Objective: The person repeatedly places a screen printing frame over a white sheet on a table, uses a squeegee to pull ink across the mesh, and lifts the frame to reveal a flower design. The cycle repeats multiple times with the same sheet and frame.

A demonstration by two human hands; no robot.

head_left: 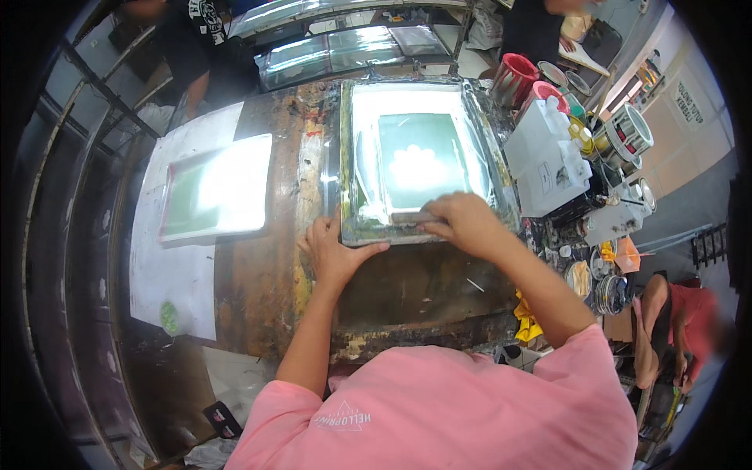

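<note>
A screen-printing frame [350,223] lies on the worn bench, its mesh showing a pale green area with a white scalloped shape. My right hand [462,222] is closed around a squeegee [405,218] near the frame's front edge. The squeegee lies across the mesh, its right end hidden by my fingers. At the frame's near left corner, my left hand [335,252] is spread, thumb stretched along the front edge and fingers on the left side. Left of the frame, a glossy sheet with a green patch [188,200] rests on white paper [149,274].
White plastic jugs [548,172], red cans [515,76] and paint tins [624,133] crowd the right side. A yellow cloth [528,317] hangs by the bench edge. Metal racks [70,196] stand at left. Other people are at the far left, far right and lower right [693,329].
</note>
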